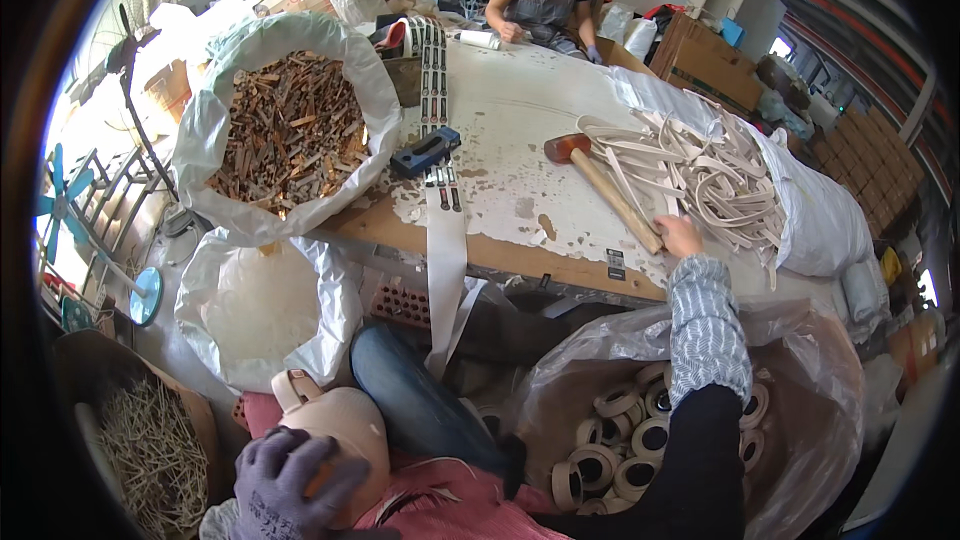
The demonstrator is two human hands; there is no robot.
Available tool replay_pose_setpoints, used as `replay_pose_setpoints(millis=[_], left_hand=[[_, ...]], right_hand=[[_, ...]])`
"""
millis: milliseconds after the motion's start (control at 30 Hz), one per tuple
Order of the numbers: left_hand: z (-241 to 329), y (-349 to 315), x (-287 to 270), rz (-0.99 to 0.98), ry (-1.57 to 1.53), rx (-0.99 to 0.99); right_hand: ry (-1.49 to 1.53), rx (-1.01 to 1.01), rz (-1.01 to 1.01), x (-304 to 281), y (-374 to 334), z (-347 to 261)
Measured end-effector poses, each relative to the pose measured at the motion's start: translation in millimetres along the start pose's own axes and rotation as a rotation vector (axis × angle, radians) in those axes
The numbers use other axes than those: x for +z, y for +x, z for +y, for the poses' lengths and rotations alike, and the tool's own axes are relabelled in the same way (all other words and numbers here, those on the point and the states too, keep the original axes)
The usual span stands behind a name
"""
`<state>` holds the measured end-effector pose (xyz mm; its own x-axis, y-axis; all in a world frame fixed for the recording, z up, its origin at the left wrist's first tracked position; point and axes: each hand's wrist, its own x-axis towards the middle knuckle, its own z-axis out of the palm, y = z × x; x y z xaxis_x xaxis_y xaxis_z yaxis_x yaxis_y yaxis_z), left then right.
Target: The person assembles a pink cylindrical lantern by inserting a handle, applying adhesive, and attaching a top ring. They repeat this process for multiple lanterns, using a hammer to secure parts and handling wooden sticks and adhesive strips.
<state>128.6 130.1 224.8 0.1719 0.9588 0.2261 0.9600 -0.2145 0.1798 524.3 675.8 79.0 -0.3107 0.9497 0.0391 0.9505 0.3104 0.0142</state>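
My left hand (288,485), in a purple-grey knit glove, lies bent over a beige rounded thing (345,422) with a strap loop on top, at my lap. Its exact kind I cannot make out. Bare and stretched over the table, my right hand (682,237) has its fingers closed at the end of a pale beige strap (668,202) by the near edge of a tangled strap pile (715,165). Just left of these fingers lies the wooden handle of a mallet (610,190) with a reddish head. The fingertips are partly hidden.
The worn white table (500,100) bears a blue-black tool (426,151) on a printed ribbon (446,240). Left stands a sack of brown pieces (290,130). Beneath my right arm, a plastic-lined container (835,380) holds rolled straps (635,475). A co-worker (550,0) sits across.
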Motion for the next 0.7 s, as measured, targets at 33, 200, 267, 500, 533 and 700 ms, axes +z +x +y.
replay_pose_setpoints(millis=[33, 200, 267, 500, 533, 700], left_hand=[[-4, -1, -4, -0.031, -0.134, 0.092], [-32, 16, -14, 0.054, -0.311, 0.282], [-36, 13, -2, 0.120, -0.261, 0.115], [-49, 43, 13, 0.201, -0.049, 0.191], [-50, 44, 13, 0.215, -0.049, 0.198], [-61, 34, 27, 0.197, -0.131, 0.130]], right_hand=[[-0.139, -0.003, 0.008, -10, -2, -8], [-0.339, -0.110, -0.010, -20, -14, 8], [-0.369, -0.101, -0.063, -38, -21, -5], [-0.194, -0.095, -0.010, -55, -50, -36], [-0.155, -0.098, -0.053, -33, -36, -10], [0.195, -0.017, -0.472, -3, 11, 43]])
